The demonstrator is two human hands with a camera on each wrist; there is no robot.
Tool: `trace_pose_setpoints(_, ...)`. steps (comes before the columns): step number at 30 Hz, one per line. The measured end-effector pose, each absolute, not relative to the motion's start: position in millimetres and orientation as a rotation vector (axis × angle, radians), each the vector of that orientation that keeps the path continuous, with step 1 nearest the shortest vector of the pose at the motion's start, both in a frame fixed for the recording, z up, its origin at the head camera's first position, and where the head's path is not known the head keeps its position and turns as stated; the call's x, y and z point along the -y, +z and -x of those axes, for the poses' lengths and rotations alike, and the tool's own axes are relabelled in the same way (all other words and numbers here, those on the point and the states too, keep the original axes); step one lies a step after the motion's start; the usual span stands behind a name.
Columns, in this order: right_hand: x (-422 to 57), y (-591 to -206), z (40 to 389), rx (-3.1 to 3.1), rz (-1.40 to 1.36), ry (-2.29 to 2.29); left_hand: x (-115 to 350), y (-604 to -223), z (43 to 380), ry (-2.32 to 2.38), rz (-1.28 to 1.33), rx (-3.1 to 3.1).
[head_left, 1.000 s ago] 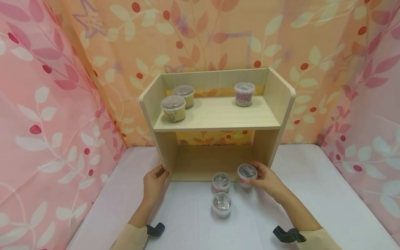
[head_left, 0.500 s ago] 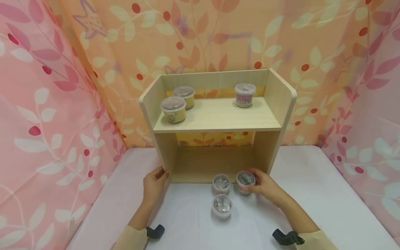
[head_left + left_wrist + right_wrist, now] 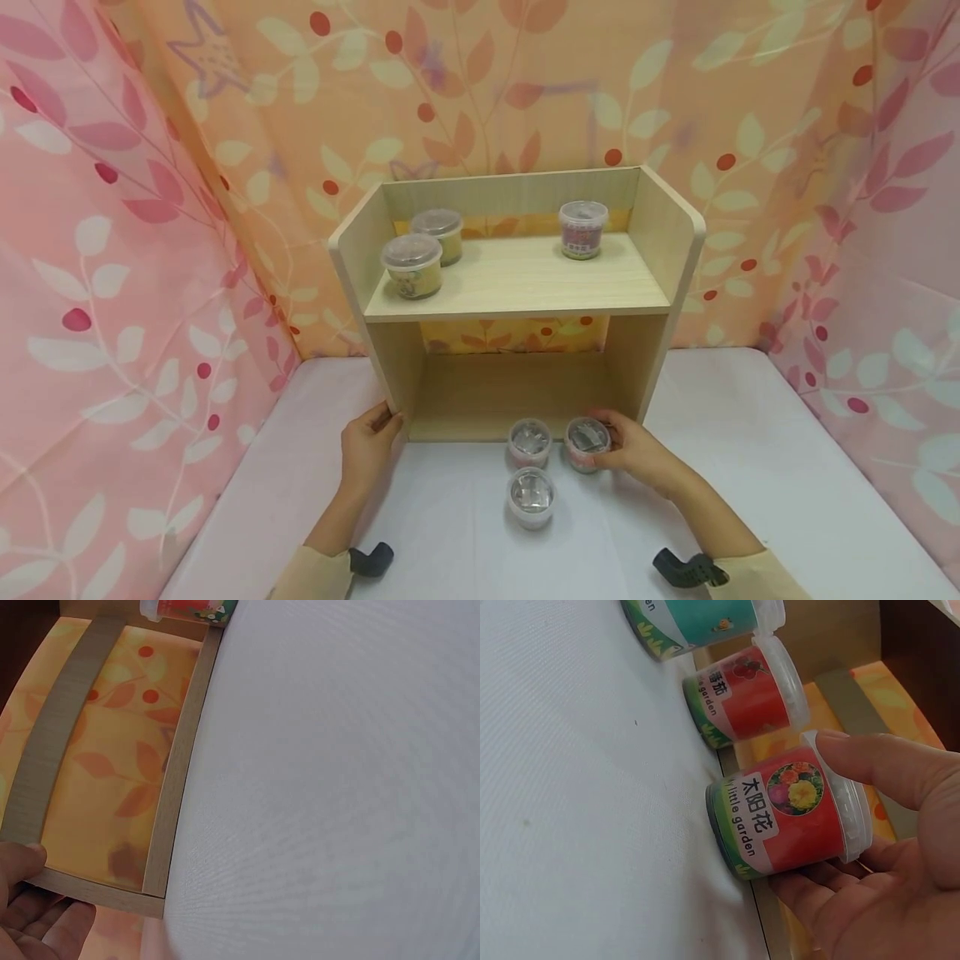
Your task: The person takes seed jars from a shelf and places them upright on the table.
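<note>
My right hand (image 3: 636,454) holds a lidded plastic tub (image 3: 787,814) with a red flower label reading "little garden", thumb at the lid and fingers round the far side. It is upright at the front edge of the small wooden shelf (image 3: 517,312). Just left of it stands a second red-labelled tub (image 3: 742,694). A teal-labelled tub (image 3: 705,622) sits nearer me, shown in the head view as the front tub (image 3: 532,497). At the shelf's lower left, my left hand (image 3: 367,442) pinches the side panel (image 3: 101,891) between thumb and fingers.
On the upper board stand two yellow tubs (image 3: 412,267) at the left and a purple-labelled tub (image 3: 582,231) at the right. The shelf stands on a white-covered table (image 3: 720,433). Patterned curtains (image 3: 480,83) hang behind and on both sides.
My right hand has brought its tub down and toward me, level with the second red-labelled tub. My left hand has stayed on the side panel.
</note>
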State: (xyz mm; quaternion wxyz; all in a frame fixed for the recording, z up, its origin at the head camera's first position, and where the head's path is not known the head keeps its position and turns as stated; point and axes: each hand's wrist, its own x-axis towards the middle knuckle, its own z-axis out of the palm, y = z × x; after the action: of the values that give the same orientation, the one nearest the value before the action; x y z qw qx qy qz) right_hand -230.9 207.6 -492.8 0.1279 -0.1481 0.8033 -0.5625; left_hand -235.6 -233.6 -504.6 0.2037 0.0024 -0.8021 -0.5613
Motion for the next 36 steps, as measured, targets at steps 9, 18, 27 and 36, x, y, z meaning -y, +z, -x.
trace_pose_setpoints(9, -205, -485, 229, -2.406, 0.499, -1.55, 237, -504, 234, -1.556, -0.038, 2.242)
trace_pose_setpoints(18, -207, -441, 216, -2.441, 0.601, -1.588, 237, -505, 237, -1.564, -0.02, 2.236)
trace_pose_setpoints(27, -204, -362, 195, -2.488, 0.838, -1.542, 233, -505, 235, -1.547, -0.042, 2.266)
trace_pose_setpoints(36, -195, -273, 197, -2.402, 1.022, -1.686, 234, -504, 236, -1.541, -0.016, 2.27)
